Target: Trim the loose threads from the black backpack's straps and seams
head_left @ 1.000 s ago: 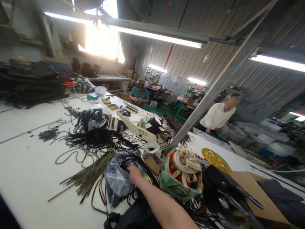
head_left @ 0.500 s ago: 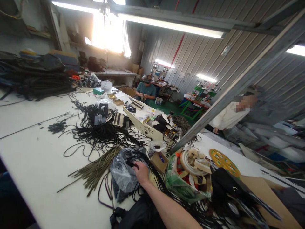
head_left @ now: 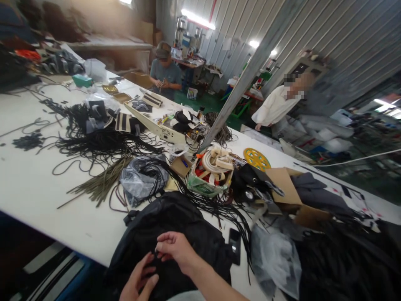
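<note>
Both Hands Met on a Black Bag at the Near Edge

While both hands worked close together at the bottom of the view, the right hand [head_left: 175, 247] lay on a black bag [head_left: 175, 225] with its fingers curled and the tips pinched on something small and dark at the bag's surface; what exactly it had hold of could not be told. The left hand [head_left: 139, 281] sat just below it, fingers loosely bent and half open, touching the same bag, its grip closed on nothing that showed.

That bag rested on the near edge of the white surface [head_left: 28, 188], partly hanging over it. Just beyond it lay a crumpled clear plastic bag [head_left: 138, 179] with black cords [head_left: 103, 142] spilling across it, and a bundle of olive cords [head_left: 100, 186] to the left. A small cardboard box [head_left: 181, 165] stood near a green bag stuffed with rolls of beige strap [head_left: 213, 171]. A yellow wheel [head_left: 257, 159] lay farther back, and a flat sheet of cardboard [head_left: 283, 184] to the right.

At the far end a seated person in a teal shirt [head_left: 165, 73] bent over their own hands, and a person in a white top [head_left: 275, 106] leaned by the right side.
</note>
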`<action>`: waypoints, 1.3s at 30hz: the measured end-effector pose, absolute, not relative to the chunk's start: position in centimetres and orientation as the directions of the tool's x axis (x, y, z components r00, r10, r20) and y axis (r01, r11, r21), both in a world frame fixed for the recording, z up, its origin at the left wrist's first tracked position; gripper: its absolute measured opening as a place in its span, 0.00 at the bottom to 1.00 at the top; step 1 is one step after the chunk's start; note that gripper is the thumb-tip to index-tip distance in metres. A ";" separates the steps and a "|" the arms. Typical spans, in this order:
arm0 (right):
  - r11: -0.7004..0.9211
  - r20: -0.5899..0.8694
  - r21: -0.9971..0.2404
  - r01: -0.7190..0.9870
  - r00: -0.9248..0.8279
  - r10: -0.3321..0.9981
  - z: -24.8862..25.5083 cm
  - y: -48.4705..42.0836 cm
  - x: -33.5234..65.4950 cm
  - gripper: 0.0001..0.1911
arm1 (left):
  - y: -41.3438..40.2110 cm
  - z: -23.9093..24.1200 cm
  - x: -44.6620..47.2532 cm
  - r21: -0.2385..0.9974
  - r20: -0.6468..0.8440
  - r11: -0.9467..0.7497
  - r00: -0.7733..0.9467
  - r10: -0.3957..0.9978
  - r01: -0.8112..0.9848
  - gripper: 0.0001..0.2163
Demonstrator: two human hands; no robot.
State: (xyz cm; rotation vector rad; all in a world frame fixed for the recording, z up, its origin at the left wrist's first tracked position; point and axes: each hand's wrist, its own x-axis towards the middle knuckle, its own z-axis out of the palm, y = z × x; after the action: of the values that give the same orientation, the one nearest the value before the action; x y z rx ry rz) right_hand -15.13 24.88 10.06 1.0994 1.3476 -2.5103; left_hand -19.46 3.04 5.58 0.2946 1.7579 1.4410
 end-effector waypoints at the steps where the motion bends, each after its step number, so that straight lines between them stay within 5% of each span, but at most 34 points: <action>1: -0.660 -0.644 -0.650 0.377 -0.734 0.215 10.4 24.3 -14.0 0.42 | 3.2 6.5 -19.8 0.911 -0.412 0.305 -0.618 0.670 -0.277 0.34; 7: -0.746 -0.590 -0.611 0.264 -0.780 0.207 12.2 23.7 -9.5 0.42 | 6.6 12.8 -19.5 0.958 -0.212 0.284 -0.563 0.798 0.043 0.22; 12: -0.726 -0.567 -0.622 0.294 -0.809 0.158 13.2 25.5 -6.4 0.47 | 8.1 16.1 -16.6 0.969 -0.237 0.232 -0.585 0.776 -0.086 0.19; 21: -0.706 -0.605 -0.621 0.340 -0.781 0.156 10.3 21.8 -1.7 0.45 | 4.4 11.4 -13.2 0.946 -0.212 0.307 -0.508 0.835 0.110 0.18; 25: -0.207 -0.543 -0.839 0.503 -0.797 0.264 9.6 23.8 -0.8 0.25 | 4.1 13.0 -11.2 0.946 -0.278 0.321 -0.630 0.725 -0.047 0.21; 28: 0.128 -0.464 -0.799 0.587 -0.738 0.489 8.8 26.6 -0.7 0.15 | 4.7 14.6 -10.4 0.929 -0.367 0.232 -0.658 0.657 -0.288 0.24; 39: 0.577 -0.389 -0.569 0.585 -0.810 0.438 3.6 23.6 -3.8 0.10 | 5.7 15.1 -11.6 0.860 -0.364 0.064 -0.520 0.773 -0.506 0.24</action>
State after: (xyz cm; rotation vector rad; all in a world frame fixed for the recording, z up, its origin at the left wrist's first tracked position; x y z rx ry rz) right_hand -3.80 23.63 3.63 0.8557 2.6024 -1.0520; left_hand -11.58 5.68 15.06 0.2942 1.3541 1.6469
